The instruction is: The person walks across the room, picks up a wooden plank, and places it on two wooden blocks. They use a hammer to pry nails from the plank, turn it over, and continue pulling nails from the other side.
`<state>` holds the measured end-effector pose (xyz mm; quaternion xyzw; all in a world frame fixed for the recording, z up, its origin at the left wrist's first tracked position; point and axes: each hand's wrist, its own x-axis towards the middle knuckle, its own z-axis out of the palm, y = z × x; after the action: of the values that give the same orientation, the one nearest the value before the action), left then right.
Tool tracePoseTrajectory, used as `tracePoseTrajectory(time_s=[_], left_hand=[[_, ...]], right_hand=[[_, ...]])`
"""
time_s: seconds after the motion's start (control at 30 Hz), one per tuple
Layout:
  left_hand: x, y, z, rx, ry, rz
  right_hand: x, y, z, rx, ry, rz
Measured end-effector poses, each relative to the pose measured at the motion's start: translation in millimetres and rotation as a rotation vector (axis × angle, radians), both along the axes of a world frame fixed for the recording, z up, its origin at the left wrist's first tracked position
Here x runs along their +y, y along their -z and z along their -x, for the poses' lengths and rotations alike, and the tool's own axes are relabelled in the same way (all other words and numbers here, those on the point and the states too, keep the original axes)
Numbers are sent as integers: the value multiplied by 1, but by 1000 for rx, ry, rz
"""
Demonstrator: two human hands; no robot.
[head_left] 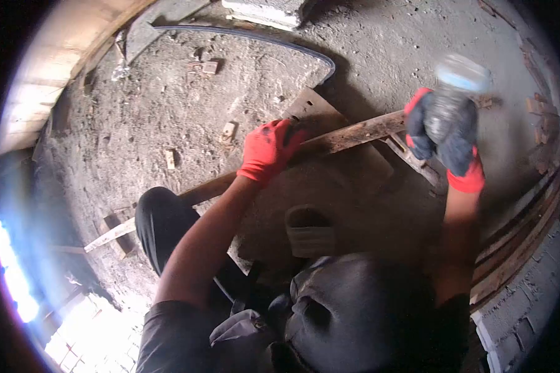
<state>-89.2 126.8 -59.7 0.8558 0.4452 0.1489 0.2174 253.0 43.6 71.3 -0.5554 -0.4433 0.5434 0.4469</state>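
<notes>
While the left hand (269,149) is pressing flat on the wooden batten (354,132), the right hand (447,133) is gripping a blurred hammer (457,87); pinning firmly is steadying each blow.

Left hand (269,149) gloved, pressed palm-down, arm extended, right hand (445,133) gloved, raised, fingers curled in a grip
</notes>
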Motion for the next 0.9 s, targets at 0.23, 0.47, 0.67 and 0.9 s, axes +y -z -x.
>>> tracePoseTrajectory(time_s=[0.23,0.47,0.67,0.9], left_hand=[[4,-2,0,41,36,57],[9,8,13,28,120,147],[7,-3,6,80,67,204],[-8,17,-1,140,10,19]], right_hand=[[70,19,80,267,-558,-27],[86,18,121,60,-835,-206],[33,-55,143,-434,-390,-387],[22,-44,177,-587,-193,-563]])
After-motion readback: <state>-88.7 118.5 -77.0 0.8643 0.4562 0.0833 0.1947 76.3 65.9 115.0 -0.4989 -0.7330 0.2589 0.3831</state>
